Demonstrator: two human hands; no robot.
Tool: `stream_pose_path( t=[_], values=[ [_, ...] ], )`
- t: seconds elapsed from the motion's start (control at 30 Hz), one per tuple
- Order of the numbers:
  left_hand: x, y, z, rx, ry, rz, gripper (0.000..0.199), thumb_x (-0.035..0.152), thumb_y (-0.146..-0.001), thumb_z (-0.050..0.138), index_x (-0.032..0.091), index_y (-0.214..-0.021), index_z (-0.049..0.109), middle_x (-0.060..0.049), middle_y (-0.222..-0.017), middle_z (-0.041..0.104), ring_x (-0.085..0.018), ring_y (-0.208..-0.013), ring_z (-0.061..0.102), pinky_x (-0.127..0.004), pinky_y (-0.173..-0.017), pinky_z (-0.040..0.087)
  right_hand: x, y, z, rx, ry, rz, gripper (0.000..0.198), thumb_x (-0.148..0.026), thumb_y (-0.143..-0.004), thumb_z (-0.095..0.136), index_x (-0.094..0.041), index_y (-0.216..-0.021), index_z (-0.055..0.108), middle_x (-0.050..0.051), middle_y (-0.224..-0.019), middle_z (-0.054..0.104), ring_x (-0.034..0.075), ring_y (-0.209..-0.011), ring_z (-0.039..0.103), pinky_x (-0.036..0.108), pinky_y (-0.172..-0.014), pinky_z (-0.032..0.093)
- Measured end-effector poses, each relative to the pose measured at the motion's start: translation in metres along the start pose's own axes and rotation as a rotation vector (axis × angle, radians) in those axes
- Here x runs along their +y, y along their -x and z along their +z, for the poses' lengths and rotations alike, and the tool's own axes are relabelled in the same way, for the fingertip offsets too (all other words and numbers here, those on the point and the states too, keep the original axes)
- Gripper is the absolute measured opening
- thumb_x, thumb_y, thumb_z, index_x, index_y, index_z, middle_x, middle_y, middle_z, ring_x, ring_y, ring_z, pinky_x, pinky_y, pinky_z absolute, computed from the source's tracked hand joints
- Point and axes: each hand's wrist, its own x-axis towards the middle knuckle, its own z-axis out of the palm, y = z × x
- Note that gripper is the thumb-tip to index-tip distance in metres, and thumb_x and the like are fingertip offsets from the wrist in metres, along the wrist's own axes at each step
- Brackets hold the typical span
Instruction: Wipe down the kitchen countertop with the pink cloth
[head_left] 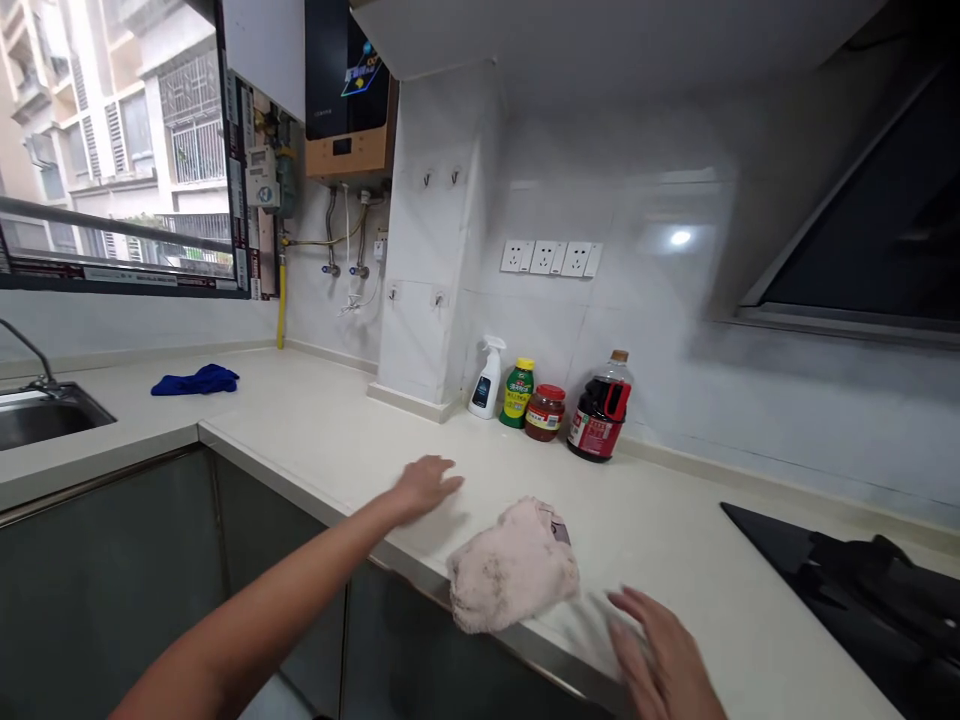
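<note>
A pale pink cloth with dark stains lies bunched on the light countertop, partly hanging over its front edge. To the left of the cloth, my left hand hovers over the counter, fingers apart and nothing in them. My right hand, slightly blurred, is to the right of the cloth near the front edge. Its fingers are spread and hold nothing. Neither hand touches the cloth.
Against the wall stand a white spray bottle, a green yellow-capped bottle, a red-lidded jar and a large dark sauce jug. A black gas stove is at right. A blue cloth lies near the sink at left.
</note>
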Motion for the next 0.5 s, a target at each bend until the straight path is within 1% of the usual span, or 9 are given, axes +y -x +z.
stream_pose_path(
  t=[0.07, 0.1, 0.13, 0.2, 0.27, 0.33, 0.4, 0.5],
  values=[
    [-0.040, 0.008, -0.013, 0.064, -0.110, -0.087, 0.053, 0.047, -0.097, 0.040, 0.017, -0.137, 0.058, -0.016, -0.151, 0.052, -0.034, -0.145, 0.039, -0.055, -0.119, 0.027, -0.053, -0.032, 0.025, -0.185, -0.025, 0.042, 0.063, -0.066, -0.101, 0.026, -0.025, -0.135, 0.060, 0.009, -0.147, 0.050, 0.032, -0.137, 0.043, 0.054, -0.113, 0.040],
    [-0.058, 0.014, -0.018, 0.086, -0.156, -0.115, 0.051, 0.047, -0.096, 0.042, 0.018, -0.135, 0.060, -0.016, -0.151, 0.052, -0.036, -0.145, 0.038, -0.057, -0.118, 0.027, -0.078, -0.047, 0.038, -0.318, -0.005, 0.033, 0.065, -0.063, -0.102, 0.022, -0.023, -0.143, 0.054, 0.009, -0.151, 0.046, 0.033, -0.141, 0.038, 0.055, -0.117, 0.034],
    [-0.073, 0.020, -0.021, 0.102, -0.197, -0.134, 0.050, 0.046, -0.096, 0.044, 0.018, -0.133, 0.062, -0.017, -0.151, 0.051, -0.037, -0.146, 0.037, -0.058, -0.118, 0.026, -0.102, -0.061, 0.052, -0.430, 0.066, 0.040, 0.067, -0.062, -0.101, 0.023, -0.020, -0.144, 0.054, 0.012, -0.151, 0.045, 0.037, -0.143, 0.033, 0.059, -0.118, 0.028],
    [-0.096, 0.031, -0.023, 0.126, -0.258, -0.158, 0.050, 0.046, -0.095, 0.047, 0.017, -0.133, 0.063, -0.018, -0.153, 0.048, -0.038, -0.148, 0.033, -0.057, -0.118, 0.025, -0.142, -0.083, 0.078, -0.591, 0.214, 0.017, 0.073, -0.067, -0.099, 0.033, -0.017, -0.151, 0.045, 0.016, -0.158, 0.034, 0.046, -0.147, 0.016, 0.068, -0.118, 0.015],
    [-0.110, 0.038, -0.021, 0.139, -0.289, -0.173, 0.051, 0.047, -0.096, 0.047, 0.018, -0.135, 0.062, -0.018, -0.154, 0.047, -0.037, -0.148, 0.033, -0.055, -0.118, 0.028, -0.170, -0.100, 0.104, -0.673, 0.256, -0.049, 0.079, -0.070, -0.098, 0.037, -0.016, -0.156, 0.038, 0.017, -0.161, 0.025, 0.051, -0.147, 0.004, 0.072, -0.116, 0.006],
    [-0.118, 0.040, -0.016, 0.138, -0.302, -0.182, 0.053, 0.050, -0.097, 0.045, 0.021, -0.138, 0.059, -0.016, -0.154, 0.048, -0.036, -0.148, 0.035, -0.053, -0.116, 0.032, -0.188, -0.115, 0.129, -0.713, 0.192, -0.144, 0.078, -0.069, -0.098, 0.039, -0.018, -0.156, 0.037, 0.016, -0.162, 0.022, 0.050, -0.147, 0.000, 0.071, -0.117, 0.001],
    [-0.124, 0.038, -0.011, 0.122, -0.316, -0.186, 0.056, 0.055, -0.098, 0.043, 0.024, -0.142, 0.057, -0.014, -0.156, 0.047, -0.035, -0.148, 0.035, -0.053, -0.116, 0.032, -0.195, -0.134, 0.153, -0.749, 0.109, -0.244, 0.071, -0.063, -0.098, 0.044, -0.022, -0.155, 0.040, 0.012, -0.163, 0.024, 0.047, -0.148, 0.002, 0.069, -0.117, -0.001],
    [-0.134, 0.032, -0.006, 0.098, -0.332, -0.186, 0.059, 0.058, -0.099, 0.039, 0.026, -0.147, 0.053, -0.013, -0.159, 0.043, -0.033, -0.149, 0.033, -0.052, -0.117, 0.030, -0.189, -0.172, 0.185, -0.780, 0.035, -0.349, 0.064, -0.048, -0.097, 0.048, -0.025, -0.156, 0.036, 0.005, -0.162, 0.027, 0.035, -0.151, 0.008, 0.059, -0.122, 0.004]
  ],
)
